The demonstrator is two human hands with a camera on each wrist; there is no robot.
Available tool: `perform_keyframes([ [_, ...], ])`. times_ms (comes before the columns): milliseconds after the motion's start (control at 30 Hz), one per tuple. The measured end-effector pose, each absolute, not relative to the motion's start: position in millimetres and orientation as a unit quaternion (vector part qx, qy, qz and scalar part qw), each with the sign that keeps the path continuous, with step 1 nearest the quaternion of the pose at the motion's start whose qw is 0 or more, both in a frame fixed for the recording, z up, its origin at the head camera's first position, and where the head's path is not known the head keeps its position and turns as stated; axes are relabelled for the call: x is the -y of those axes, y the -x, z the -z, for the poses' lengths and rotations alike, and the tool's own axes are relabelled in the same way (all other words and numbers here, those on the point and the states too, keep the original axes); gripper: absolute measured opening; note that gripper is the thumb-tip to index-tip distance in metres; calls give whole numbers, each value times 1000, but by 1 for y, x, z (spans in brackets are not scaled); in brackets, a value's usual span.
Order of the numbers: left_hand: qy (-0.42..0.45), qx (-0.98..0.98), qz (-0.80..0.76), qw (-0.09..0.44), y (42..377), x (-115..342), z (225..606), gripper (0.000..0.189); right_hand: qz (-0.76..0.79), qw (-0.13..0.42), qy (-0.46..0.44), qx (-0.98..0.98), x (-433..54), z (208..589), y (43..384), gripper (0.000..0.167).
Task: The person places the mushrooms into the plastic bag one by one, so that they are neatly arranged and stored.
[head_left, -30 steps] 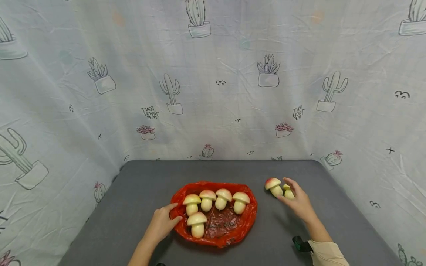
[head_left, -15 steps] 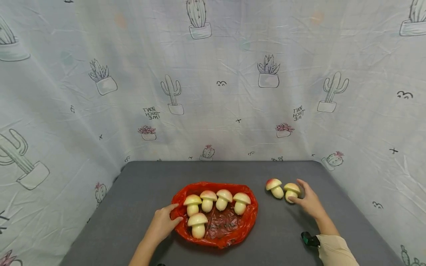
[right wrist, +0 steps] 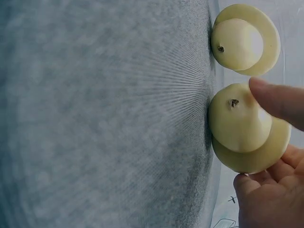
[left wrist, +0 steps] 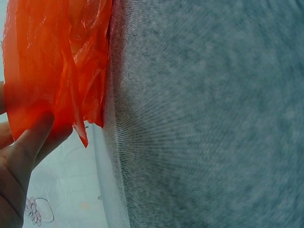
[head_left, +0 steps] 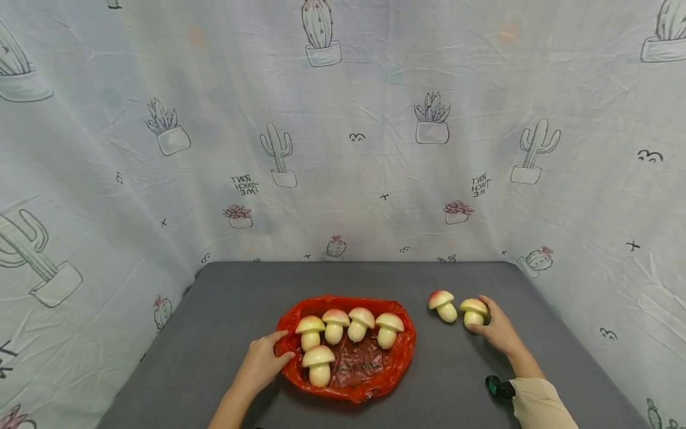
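Observation:
My left hand (head_left: 262, 360) holds the left rim of a red plastic bag (head_left: 408, 348), thumb and fingers on the thin film. In the left wrist view the crinkled bag (left wrist: 42, 57) hangs between them, hiding part of the fingers. Inside the opened bag stand several toy mushrooms with pale stems, among them a front one (head_left: 319, 364). On the right, my right hand (head_left: 501, 330) grips a yellow-capped toy mushroom (head_left: 474, 311). In the right wrist view the thumb lies against this mushroom's stem (right wrist: 240, 123) while the fingers meet its cap.
Just left of the gripped one, a red-tinged toy mushroom (head_left: 442, 305) lies tilted on the grey table (head_left: 236, 286). A white curtain (head_left: 354, 167) printed with cacti encloses the table at the back and sides.
My right hand has moved rightward past the red-tinged mushroom and closed around the yellow-capped one, which has shifted slightly right. The left hand stays on the bag's rim.

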State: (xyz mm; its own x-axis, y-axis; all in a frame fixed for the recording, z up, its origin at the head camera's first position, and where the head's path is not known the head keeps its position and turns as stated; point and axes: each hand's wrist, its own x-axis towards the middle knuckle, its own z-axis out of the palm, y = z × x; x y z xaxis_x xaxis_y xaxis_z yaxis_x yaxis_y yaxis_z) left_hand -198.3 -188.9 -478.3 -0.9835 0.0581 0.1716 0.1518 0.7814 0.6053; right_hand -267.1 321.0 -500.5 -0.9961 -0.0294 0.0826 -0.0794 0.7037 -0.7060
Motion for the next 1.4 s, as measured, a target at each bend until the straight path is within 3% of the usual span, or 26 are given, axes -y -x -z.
perform_keyframes([
  [833, 51, 941, 326, 75, 197, 190, 478, 45, -423, 75, -39, 902, -311, 487, 251, 90],
  [1400, 48, 943, 322, 70, 198, 189, 477, 44, -517, 90, -152, 837, -236, 469, 228, 77],
])
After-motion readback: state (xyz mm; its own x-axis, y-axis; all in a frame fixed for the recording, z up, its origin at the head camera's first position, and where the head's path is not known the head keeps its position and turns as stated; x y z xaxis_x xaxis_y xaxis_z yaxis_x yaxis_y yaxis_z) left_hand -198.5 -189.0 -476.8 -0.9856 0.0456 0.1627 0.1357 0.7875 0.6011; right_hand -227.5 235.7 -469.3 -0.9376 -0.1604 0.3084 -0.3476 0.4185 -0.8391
